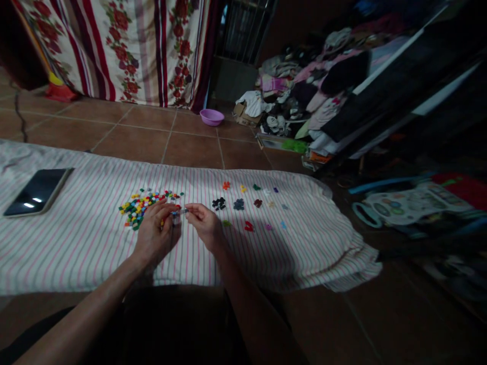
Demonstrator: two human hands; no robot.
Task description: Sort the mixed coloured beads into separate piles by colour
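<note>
Holding: one small plastic brick (176,213) between left hand (155,234) and right hand (205,224), fingertips of both closed on it, its long axis too small to tell. Mixed brick heap (137,209) just beside the left hand, nearer it than the right. Sorted clusters, including black bricks (218,204), beyond the right hand on a striped sheet (76,248). Purple basin (211,117) on the floor, contents not visible.

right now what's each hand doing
Left hand: closed, holding a small plastic brick piece
Right hand: closed, pinching the same piece
</note>
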